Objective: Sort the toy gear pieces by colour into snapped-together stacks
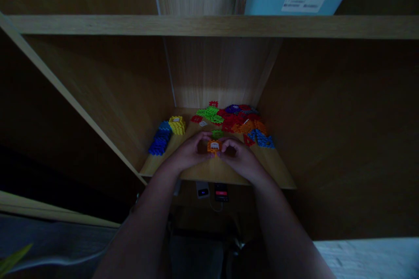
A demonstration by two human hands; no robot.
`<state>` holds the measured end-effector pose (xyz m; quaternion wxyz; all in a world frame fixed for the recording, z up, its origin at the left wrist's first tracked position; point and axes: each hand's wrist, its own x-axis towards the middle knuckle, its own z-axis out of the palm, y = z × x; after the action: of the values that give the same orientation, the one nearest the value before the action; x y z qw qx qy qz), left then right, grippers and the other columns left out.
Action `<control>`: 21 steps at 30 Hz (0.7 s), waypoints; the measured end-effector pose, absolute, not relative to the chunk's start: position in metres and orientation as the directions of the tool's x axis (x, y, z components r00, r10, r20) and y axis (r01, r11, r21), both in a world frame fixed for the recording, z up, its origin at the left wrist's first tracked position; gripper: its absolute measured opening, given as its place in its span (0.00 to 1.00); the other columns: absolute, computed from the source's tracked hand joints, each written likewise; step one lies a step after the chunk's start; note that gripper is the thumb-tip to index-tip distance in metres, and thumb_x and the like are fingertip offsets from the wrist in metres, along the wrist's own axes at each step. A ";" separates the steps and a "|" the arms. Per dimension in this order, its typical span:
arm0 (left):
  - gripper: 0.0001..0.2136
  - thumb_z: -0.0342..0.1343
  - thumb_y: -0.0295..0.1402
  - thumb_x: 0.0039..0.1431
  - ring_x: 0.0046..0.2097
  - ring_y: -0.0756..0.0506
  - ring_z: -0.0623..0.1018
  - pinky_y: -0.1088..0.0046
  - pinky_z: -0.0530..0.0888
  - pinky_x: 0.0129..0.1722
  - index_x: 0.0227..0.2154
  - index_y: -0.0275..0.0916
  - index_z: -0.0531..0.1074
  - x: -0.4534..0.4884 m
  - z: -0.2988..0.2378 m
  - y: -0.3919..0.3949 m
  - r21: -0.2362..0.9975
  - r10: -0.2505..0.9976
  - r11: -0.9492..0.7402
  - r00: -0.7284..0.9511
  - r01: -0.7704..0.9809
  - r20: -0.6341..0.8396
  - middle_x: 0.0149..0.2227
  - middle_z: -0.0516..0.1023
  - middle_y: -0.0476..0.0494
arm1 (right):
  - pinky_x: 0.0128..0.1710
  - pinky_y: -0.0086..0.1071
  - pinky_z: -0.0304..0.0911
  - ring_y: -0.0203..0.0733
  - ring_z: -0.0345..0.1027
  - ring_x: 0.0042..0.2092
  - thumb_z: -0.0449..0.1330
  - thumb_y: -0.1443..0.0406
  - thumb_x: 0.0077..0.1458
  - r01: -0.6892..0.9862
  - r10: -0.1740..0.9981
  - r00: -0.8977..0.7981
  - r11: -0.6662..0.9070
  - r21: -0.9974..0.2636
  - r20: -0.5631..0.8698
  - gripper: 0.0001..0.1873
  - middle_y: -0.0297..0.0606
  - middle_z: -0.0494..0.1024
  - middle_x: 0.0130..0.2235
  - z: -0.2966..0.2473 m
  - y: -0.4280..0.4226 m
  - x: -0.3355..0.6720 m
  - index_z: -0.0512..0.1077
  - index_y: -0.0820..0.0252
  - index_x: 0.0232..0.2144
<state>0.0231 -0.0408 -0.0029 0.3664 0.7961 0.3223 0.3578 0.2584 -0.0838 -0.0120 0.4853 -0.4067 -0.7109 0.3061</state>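
Observation:
Between my two hands, above the front part of the wooden shelf (193,175), is an orange interlocking plastic building piece (214,145) with a pale marking on its face. My left hand (194,149) grips its left side with thumb and fingers. On the opposite side, the fingers of my right hand (236,153) are closed on it too. Just behind the orange piece lies a green piece (217,133), partly hidden. Whether the orange is one piece or several joined, I cannot tell in the dim light.
Stacked yellow pieces (177,125) and blue pieces (160,139) stand at the left. A loose heap of red pieces (233,122), green pieces (211,114) and orange pieces (250,127) lies behind and right. Below the shelf edge are a phone (221,192) and a white device (202,190).

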 end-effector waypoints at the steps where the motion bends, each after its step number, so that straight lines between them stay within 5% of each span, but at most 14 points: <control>1: 0.32 0.73 0.39 0.58 0.63 0.35 0.78 0.50 0.73 0.66 0.63 0.43 0.70 0.023 -0.003 -0.041 0.813 0.774 -0.525 0.538 0.252 0.334 0.62 0.78 0.36 | 0.60 0.44 0.67 0.48 0.74 0.56 0.68 0.59 0.59 0.284 0.873 -0.196 0.487 -0.826 0.448 0.08 0.38 0.80 0.50 -0.012 -0.084 0.259 0.72 0.51 0.32; 7: 0.32 0.74 0.39 0.58 0.62 0.34 0.79 0.51 0.74 0.65 0.63 0.43 0.70 0.023 -0.001 -0.043 0.820 0.780 -0.515 0.533 0.250 0.327 0.60 0.79 0.37 | 0.57 0.43 0.69 0.49 0.74 0.54 0.67 0.53 0.62 0.345 0.887 -0.149 0.460 -0.818 0.436 0.12 0.38 0.80 0.49 -0.013 -0.082 0.265 0.71 0.50 0.34; 11: 0.33 0.74 0.39 0.57 0.63 0.34 0.78 0.50 0.73 0.67 0.63 0.43 0.70 0.024 0.000 -0.043 0.827 0.786 -0.502 0.532 0.254 0.314 0.61 0.79 0.37 | 0.55 0.46 0.69 0.52 0.75 0.48 0.62 0.52 0.67 0.558 0.868 -0.045 0.432 -0.708 0.494 0.12 0.40 0.81 0.43 -0.008 -0.081 0.273 0.72 0.50 0.36; 16: 0.31 0.74 0.40 0.57 0.65 0.35 0.77 0.51 0.72 0.69 0.61 0.42 0.71 0.024 0.002 -0.044 0.807 0.777 -0.532 0.526 0.256 0.346 0.63 0.78 0.37 | 0.70 0.60 0.55 0.65 0.64 0.67 0.59 0.54 0.68 0.864 0.853 -0.014 0.274 -0.423 0.522 0.16 0.54 0.77 0.61 -0.018 -0.078 0.285 0.79 0.56 0.49; 21: 0.30 0.74 0.39 0.58 0.64 0.36 0.77 0.51 0.71 0.69 0.61 0.43 0.71 0.025 0.004 -0.045 0.795 0.779 -0.543 0.515 0.271 0.356 0.62 0.78 0.39 | 0.72 0.71 0.45 0.74 0.46 0.77 0.58 0.50 0.68 0.914 0.890 0.101 0.093 -0.395 0.445 0.29 0.57 0.68 0.71 -0.039 -0.071 0.291 0.75 0.61 0.61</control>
<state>0.0246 -0.0454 0.0042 0.3469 0.7983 0.3289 0.3662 0.2907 -0.0711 -0.0391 0.3125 -0.6731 -0.6700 -0.0195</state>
